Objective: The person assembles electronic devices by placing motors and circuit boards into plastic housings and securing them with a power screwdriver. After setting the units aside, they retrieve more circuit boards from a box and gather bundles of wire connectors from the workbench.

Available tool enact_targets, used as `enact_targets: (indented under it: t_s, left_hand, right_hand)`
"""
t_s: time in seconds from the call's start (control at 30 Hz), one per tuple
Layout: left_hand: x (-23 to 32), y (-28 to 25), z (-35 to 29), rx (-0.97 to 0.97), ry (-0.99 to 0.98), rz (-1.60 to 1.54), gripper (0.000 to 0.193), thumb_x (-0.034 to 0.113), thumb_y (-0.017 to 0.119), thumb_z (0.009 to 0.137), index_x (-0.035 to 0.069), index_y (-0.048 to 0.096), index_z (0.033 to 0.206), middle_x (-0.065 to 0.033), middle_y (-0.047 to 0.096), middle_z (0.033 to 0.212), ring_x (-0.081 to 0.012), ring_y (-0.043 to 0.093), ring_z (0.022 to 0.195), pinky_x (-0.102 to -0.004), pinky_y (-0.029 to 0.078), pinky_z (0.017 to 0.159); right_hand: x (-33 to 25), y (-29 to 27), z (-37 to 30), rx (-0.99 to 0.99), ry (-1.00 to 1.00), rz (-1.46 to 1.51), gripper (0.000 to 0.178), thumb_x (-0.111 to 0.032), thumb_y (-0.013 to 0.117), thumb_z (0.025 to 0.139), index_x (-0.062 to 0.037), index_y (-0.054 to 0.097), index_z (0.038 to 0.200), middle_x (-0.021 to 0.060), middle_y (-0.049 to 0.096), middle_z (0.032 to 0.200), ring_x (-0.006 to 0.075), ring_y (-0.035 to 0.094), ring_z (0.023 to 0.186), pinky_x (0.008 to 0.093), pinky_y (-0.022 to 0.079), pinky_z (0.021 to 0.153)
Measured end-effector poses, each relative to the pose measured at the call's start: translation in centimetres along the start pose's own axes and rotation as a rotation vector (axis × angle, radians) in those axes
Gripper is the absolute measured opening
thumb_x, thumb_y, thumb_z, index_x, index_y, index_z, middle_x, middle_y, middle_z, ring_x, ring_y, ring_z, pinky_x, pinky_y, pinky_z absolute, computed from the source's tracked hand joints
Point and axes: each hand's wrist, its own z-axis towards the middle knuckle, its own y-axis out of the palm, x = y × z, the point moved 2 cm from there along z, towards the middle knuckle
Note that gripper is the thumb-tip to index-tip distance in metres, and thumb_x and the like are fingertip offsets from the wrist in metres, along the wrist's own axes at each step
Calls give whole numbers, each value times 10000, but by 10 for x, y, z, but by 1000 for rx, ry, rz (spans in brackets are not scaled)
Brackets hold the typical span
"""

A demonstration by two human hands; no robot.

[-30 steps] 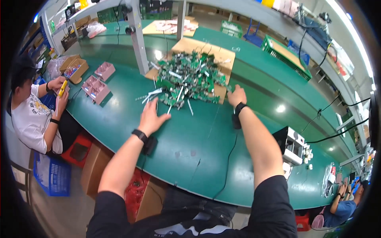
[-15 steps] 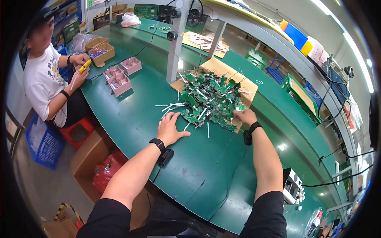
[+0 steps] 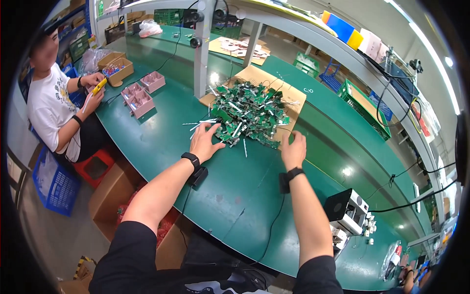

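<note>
A heap of green circuit boards (image 3: 249, 115) with white strips and dark wires lies on a flattened cardboard sheet (image 3: 297, 104) on the green table. At the heap's near left edge is my left hand (image 3: 201, 144), thumb and fingers spread, its fingertips beside several white strips (image 3: 198, 123). My right hand (image 3: 293, 151) stands at the near right corner of the cardboard, fingers curved and apart with nothing visible between them. Both wrists wear a black band with a small black box attached.
A grey post (image 3: 201, 68) rises behind the heap. Pink divided boxes (image 3: 137, 99) and an open carton (image 3: 117, 73) stand left, near a co-worker (image 3: 54, 100) holding a yellow tool (image 3: 99, 86). A white and black machine (image 3: 346, 210) sits right. Cables cross the table.
My right hand has come away from the heap's right edge toward me, and its fingers have opened. My left hand stays at the left edge. The whole view has shifted slightly.
</note>
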Motion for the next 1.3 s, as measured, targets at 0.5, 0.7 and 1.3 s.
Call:
enact_targets:
  t_s: [0.5, 0.7, 1.3]
  left_hand:
    - [25, -38, 103, -236, 298, 120, 274, 283, 630, 998, 23, 679, 1068, -156, 725, 969, -325, 717, 862, -428, 564, 766]
    - [29, -59, 177, -171, -1, -393, 352, 320, 603, 1046, -20, 688, 1069, -85, 715, 907, -158, 665, 751, -318, 547, 697]
    - [17, 23, 235, -101, -96, 20, 456, 332, 684, 956, -9, 655, 1257, -224, 737, 1097, -359, 689, 1053, -451, 551, 907]
  right_hand:
    - [14, 5, -90, -41, 121, 347, 556, -205, 740, 918, 6, 517, 1382, 179, 623, 1198, 238, 701, 903, 373, 567, 832]
    - [-3, 10, -52, -39, 160, 183, 678, -225, 799, 862, -4, 493, 1426, 190, 628, 1215, 290, 702, 925, 432, 567, 863]
    - [-12, 26, -13, -234, -314, 241, 732, -131, 830, 793, 0, 488, 1427, 232, 528, 1425, 418, 580, 1239, 448, 509, 1026]
